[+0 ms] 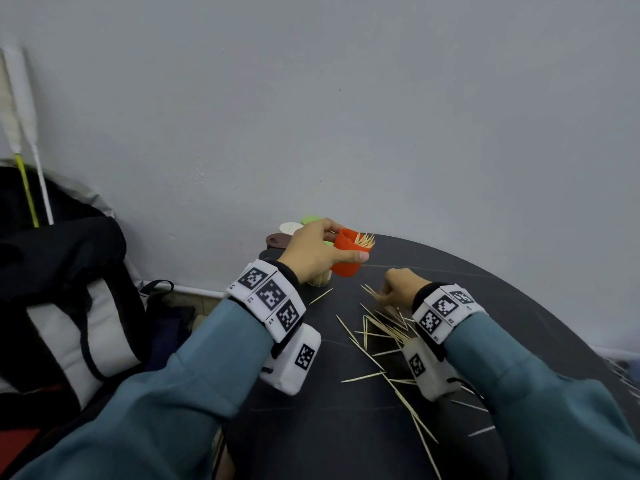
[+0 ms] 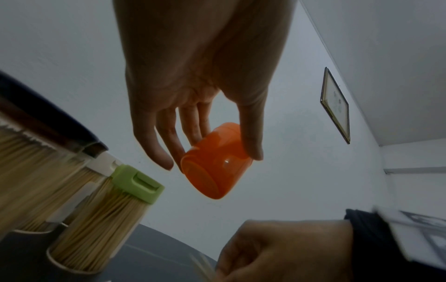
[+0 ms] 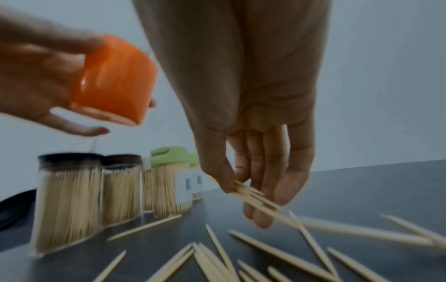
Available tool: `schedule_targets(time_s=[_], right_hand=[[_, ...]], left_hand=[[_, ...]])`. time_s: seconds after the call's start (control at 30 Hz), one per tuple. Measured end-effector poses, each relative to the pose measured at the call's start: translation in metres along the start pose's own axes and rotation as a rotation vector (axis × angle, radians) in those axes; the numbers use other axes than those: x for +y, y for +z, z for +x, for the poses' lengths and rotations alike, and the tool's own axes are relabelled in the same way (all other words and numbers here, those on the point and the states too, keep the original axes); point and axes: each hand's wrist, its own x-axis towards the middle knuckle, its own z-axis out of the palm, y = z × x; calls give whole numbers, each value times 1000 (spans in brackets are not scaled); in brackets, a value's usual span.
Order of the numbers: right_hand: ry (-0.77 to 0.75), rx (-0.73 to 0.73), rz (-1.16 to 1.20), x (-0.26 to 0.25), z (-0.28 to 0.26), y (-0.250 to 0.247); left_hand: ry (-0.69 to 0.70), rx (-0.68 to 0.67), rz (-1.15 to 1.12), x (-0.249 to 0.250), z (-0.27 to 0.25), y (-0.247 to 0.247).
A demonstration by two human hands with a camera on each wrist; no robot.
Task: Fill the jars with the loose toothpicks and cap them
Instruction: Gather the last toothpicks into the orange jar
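Observation:
My left hand [image 1: 320, 249] [image 2: 212, 150] grips a small orange jar [image 1: 348, 256] [image 2: 214, 162] [image 3: 113, 80], raised above the table and tilted with its mouth toward the right; toothpick tips [image 1: 366, 240] stick out of it. Lower and to the right, my right hand [image 1: 398, 289] [image 3: 253, 190] pinches a small bunch of toothpicks [image 3: 255, 198] between thumb and fingers, just above the table. Loose toothpicks [image 1: 381, 337] [image 3: 217, 253] lie scattered on the dark table [image 1: 329, 427] under and around my right wrist.
Several capped jars full of toothpicks stand in a row at the table's back left: dark-lidded jars [image 3: 67, 200], green-lidded jars [image 3: 169, 177] [image 2: 108, 213]. A grey wall runs close behind. A black and white bag [image 1: 69, 306] sits off the table's left edge.

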Motion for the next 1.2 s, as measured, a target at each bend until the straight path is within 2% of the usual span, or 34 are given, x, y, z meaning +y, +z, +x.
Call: schedule_targets(time_s=[0.1, 0.3, 0.37, 0.47, 0.6, 0.7, 0.83, 0.97, 1.1, 1.17, 1.2], right_hand=[[-23, 56, 232, 15, -6, -8], [-59, 302, 812, 30, -29, -23], [-98, 396, 918, 28, -36, -31], [-181, 612, 1077, 20, -46, -45], [-302, 747, 1220, 3, -57, -61], [-335, 731, 1182, -12, -56, -60], [-306, 621, 1048, -25, -50, -40], [-308, 582, 1036, -28, -46, -32], [-230, 641, 1142, -27, -37, -35], [-165, 635, 1087, -23, -29, -31], [-139, 579, 1014, -21, -24, -28]], left_hand=[[0, -8, -10, 0, 1, 4], [11, -11, -5, -1, 0, 12], [12, -17, -7, -1, -1, 15], [12, -29, -4, -1, -3, 19], [16, -39, -11, -2, -4, 22], [18, -29, -33, -2, -4, 22], [40, -9, -43, -1, -3, 20], [30, -5, -54, -2, -5, 15], [17, 11, -72, -1, -7, 5], [26, 35, -74, -1, -7, -1], [28, 50, -76, -1, -8, -5]])
